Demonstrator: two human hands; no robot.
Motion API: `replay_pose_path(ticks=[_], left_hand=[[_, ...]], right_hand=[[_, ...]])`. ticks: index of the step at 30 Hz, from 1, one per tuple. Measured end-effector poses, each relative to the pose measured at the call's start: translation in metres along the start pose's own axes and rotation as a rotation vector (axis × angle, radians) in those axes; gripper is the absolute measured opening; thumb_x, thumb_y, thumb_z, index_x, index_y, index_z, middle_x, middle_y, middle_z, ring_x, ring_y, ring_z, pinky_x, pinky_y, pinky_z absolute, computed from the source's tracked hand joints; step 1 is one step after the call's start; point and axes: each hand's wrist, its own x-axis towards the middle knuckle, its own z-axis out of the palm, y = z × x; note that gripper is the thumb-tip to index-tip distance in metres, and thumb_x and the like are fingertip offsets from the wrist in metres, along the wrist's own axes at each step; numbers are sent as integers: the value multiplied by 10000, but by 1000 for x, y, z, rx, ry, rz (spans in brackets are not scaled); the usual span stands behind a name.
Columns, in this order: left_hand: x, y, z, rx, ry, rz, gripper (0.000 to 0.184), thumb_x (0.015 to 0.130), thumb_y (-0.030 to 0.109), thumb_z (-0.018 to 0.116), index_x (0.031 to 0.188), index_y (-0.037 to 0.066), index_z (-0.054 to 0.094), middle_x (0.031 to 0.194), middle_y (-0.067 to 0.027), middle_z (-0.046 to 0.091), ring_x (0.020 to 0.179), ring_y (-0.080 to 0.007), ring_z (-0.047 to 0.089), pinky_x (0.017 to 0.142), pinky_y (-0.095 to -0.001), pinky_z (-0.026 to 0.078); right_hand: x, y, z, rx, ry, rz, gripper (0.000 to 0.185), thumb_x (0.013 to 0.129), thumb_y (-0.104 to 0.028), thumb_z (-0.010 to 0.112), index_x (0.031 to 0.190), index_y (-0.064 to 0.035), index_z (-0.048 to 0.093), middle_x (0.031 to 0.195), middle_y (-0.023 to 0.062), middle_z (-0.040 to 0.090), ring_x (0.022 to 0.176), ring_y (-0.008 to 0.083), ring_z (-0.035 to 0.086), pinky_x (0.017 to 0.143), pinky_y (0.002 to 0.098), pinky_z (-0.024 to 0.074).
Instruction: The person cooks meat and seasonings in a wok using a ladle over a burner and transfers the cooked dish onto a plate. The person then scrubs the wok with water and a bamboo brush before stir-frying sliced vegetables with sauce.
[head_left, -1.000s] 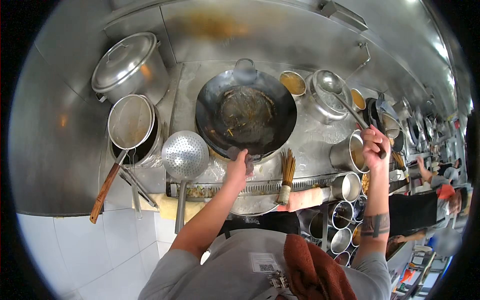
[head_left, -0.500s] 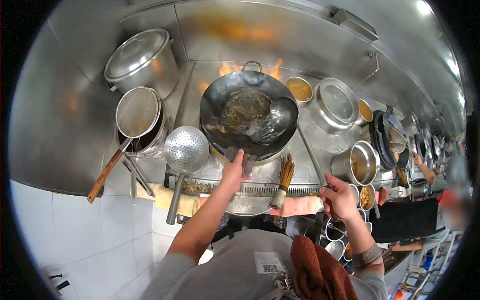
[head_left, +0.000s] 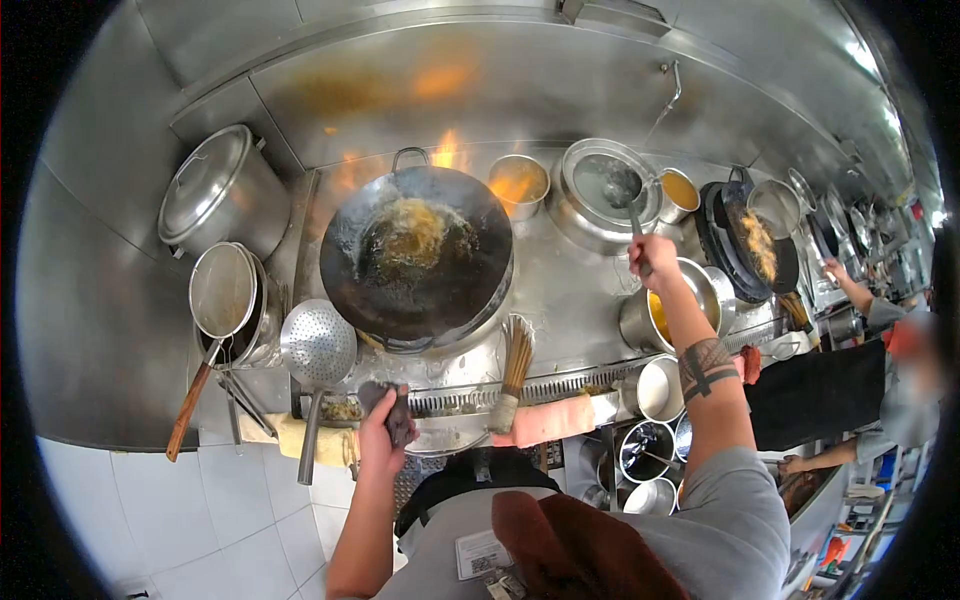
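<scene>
My left hand (head_left: pixel 380 435) is closed around a dark, crumpled cloth (head_left: pixel 399 418), in front of the stove and apart from the wok. My right hand (head_left: pixel 655 262) grips the handle of a ladle (head_left: pixel 623 186), its bowl at the clear liquid in a round steel pot (head_left: pixel 592 225). On the burner sits the large black wok (head_left: pixel 420 315), with bubbling yellowish-brown liquid (head_left: pixel 410 235) in its middle. Flames (head_left: pixel 446 152) rise behind it. Between my hands a bamboo wok brush (head_left: pixel 515 365) stands at the stove's front edge.
Left are a perforated skimmer (head_left: pixel 318 343), a wood-handled strainer (head_left: pixel 222 290) and a lidded stockpot (head_left: pixel 222 195). Near my right arm stand a steel pot with yellow contents (head_left: pixel 638 325) and a white bowl (head_left: pixel 660 388). Another person's hand (head_left: pixel 835 270) is at the right by a second wok (head_left: pixel 745 240).
My left hand has drawn back from the wok's rim with the cloth. My right hand has carried the ladle from the wok to the pot of liquid. The view has shifted right.
</scene>
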Motion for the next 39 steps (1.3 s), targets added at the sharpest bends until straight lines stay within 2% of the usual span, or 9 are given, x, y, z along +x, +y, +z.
replay_pose_path(ticks=[4,6,11,22,25,27,33,38,39], left_hand=[[-9,-22,-54,209,207,185,287,906,203,737,1103,32,616,837,-61,656,708,-144,631,606,-297,499],[-1,-30,-90,778,333,484,412,899,205,744,1172,-24,537,921,-106,665,819,-198,656,741,-355,530],[35,-43,-157,1179,219,434,603,888,350,730,1195,-96,463,1038,-331,633,1018,-504,623,893,-493,507],[46,-68,-186,1710,250,588,715,952,334,618,1382,-159,329,1291,-337,499,1193,-445,530,1026,-475,436],[22,-28,-158,1798,150,577,725,889,222,652,1408,-152,312,1384,-321,446,1288,-433,447,1118,-479,359],[-3,-2,-130,1582,19,1019,700,831,137,666,1404,-114,355,1430,-305,424,1310,-448,430,1122,-480,360],[-44,33,-15,727,-292,1185,814,732,19,778,1443,23,381,1505,-231,370,1382,-423,404,1127,-462,378],[5,44,-15,714,-271,1315,403,798,33,784,1170,43,633,1266,-173,628,1254,-324,569,1065,-416,442],[7,53,-18,698,-230,1336,313,837,43,760,1130,31,650,1179,-163,663,1197,-316,603,1031,-410,467]], right_hand=[[-57,-36,8,865,-241,147,93,957,-71,505,881,-40,462,721,22,508,549,83,507,434,236,310],[-86,-51,13,895,-318,182,111,989,-92,476,892,-41,458,734,18,497,549,82,509,430,233,314],[-185,-84,48,898,-466,178,326,1054,-123,365,1137,187,421,822,73,527,538,75,522,383,209,368],[-325,-24,189,821,-421,318,245,1012,-92,459,1095,138,452,841,69,531,522,82,503,398,222,351],[-317,39,219,532,-396,276,144,952,-100,562,1003,35,557,764,38,535,544,85,499,443,227,365],[-323,78,246,347,-360,266,100,936,-114,591,925,-15,601,714,18,540,571,106,517,477,260,394],[-361,145,336,-214,-287,-294,333,1026,-287,577,1020,33,668,885,56,683,755,126,600,702,298,482],[-284,234,249,-1100,275,-767,433,963,-343,634,1128,57,646,967,179,716,962,331,686,868,407,524],[-269,256,234,-1255,345,-532,507,902,-383,684,1160,50,628,1010,217,711,996,371,678,883,430,529]])
